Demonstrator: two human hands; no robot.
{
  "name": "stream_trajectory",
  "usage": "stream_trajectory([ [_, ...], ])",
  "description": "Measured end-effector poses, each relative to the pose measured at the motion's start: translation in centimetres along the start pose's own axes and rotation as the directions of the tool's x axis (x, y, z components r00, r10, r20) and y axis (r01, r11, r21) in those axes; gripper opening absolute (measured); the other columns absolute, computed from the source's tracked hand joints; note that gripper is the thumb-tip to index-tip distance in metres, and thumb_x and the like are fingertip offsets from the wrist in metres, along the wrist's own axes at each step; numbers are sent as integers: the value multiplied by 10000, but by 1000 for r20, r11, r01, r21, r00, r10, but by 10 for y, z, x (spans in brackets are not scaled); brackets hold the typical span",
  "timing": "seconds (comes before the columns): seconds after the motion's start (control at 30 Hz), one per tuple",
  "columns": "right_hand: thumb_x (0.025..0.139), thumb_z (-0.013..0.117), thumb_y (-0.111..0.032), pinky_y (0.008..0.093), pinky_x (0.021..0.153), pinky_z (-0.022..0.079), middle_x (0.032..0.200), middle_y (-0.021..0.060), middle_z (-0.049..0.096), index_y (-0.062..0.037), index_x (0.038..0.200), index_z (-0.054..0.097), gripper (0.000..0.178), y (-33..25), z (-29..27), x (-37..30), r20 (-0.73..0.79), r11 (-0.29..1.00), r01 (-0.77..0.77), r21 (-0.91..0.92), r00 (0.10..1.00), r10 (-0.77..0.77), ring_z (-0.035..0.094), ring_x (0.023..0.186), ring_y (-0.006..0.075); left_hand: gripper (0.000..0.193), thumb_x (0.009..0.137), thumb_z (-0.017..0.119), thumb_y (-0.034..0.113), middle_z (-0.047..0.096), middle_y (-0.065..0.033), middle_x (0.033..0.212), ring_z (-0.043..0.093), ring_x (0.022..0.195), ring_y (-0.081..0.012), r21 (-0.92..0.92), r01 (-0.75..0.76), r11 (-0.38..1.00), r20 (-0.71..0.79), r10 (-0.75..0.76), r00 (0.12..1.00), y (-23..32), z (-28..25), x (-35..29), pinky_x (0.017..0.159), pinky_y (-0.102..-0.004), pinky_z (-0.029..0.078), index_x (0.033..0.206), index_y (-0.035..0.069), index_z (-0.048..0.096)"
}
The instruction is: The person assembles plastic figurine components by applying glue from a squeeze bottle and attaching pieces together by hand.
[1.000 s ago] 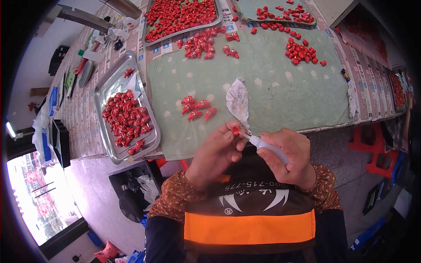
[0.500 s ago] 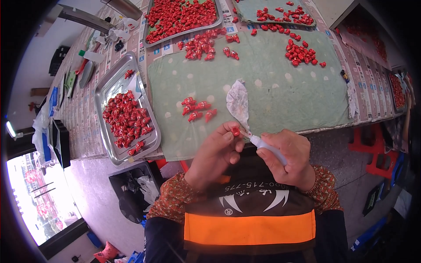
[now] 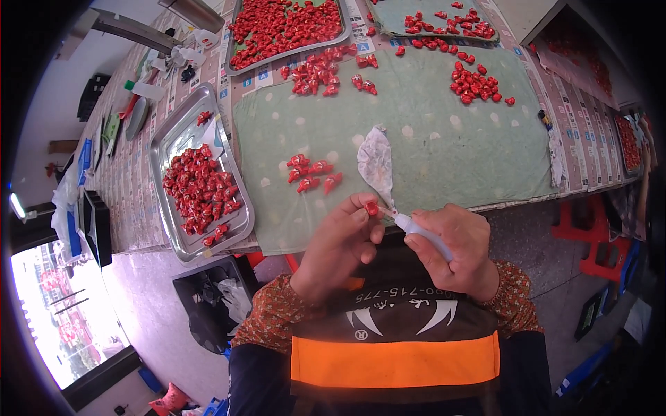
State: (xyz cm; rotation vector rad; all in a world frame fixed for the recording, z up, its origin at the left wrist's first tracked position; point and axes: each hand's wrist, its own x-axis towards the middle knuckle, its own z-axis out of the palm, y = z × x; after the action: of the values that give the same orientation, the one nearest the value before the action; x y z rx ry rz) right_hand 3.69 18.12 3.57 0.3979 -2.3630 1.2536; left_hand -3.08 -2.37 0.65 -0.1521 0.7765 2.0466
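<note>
Between the thumb and fingers of my left hand point(image 3: 336, 241) is a small hollow red piece point(image 3: 372, 208), its open side facing up. My right hand point(image 3: 459, 248) is closed around a whitish squeeze bottle point(image 3: 429, 239). The bottle's thin nozzle points left, its tip at or very near the red piece; contact is too small to tell. Both hands are just off the near edge of a green dotted cloth point(image 3: 430, 152). Ahead of them lies a crumpled, stained white rag point(image 3: 377, 165). Several small red figures point(image 3: 305, 172) lie to the left of the rag.
At left, a metal tray point(image 3: 159, 152) holds a heap of red figures. Another full tray point(image 3: 347, 28) stands at the back. Loose red pieces form piles point(image 3: 476, 84) along the cloth's far side. Below the table sit a black bin point(image 3: 201, 295) and red stools point(image 3: 602, 239).
The bottle and red piece have shifted very slightly left, and the nozzle tip shows more clearly by the piece. My left lower fingers have curled a little differently.
</note>
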Motion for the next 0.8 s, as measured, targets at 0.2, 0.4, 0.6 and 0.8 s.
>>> stream_trajectory([
  [0.2,741,769,-33,359,539,484,793,125,667,-11,1043,633,332,-1,-1,-1,7,1000,-5,-8,1000,5,625,600,294,189,993,533,136,568,-88,1094,546,816,-137,-49,-15,999,-25,14,1000,1,0,-1,487,-194,449,1158,55,489],
  [0.4,733,771,-29,358,537,483,786,124,662,-10,1044,633,340,-1,-2,-2,4,1000,-7,-2,1000,7,623,595,290,214,989,535,122,549,-101,1125,565,815,-138,29,-70,997,-33,71,997,0,-3,-2,473,-184,470,1183,41,498],
  [0.6,737,772,-31,356,527,477,774,124,655,-7,1037,632,332,0,0,-3,8,1000,2,-3,1000,-2,617,583,288,238,987,534,116,537,-103,1128,583,828,-143,124,-117,985,-81,127,989,1,-1,-4,471,-189,483,1207,34,499],
  [0.8,746,772,-35,356,520,474,770,122,656,-10,1026,631,314,-1,1,-4,9,1000,-2,15,1000,2,615,574,291,228,985,538,105,533,-92,1137,588,839,-144,189,-143,971,-98,164,982,2,0,-4,473,-194,487,1199,39,495],
])
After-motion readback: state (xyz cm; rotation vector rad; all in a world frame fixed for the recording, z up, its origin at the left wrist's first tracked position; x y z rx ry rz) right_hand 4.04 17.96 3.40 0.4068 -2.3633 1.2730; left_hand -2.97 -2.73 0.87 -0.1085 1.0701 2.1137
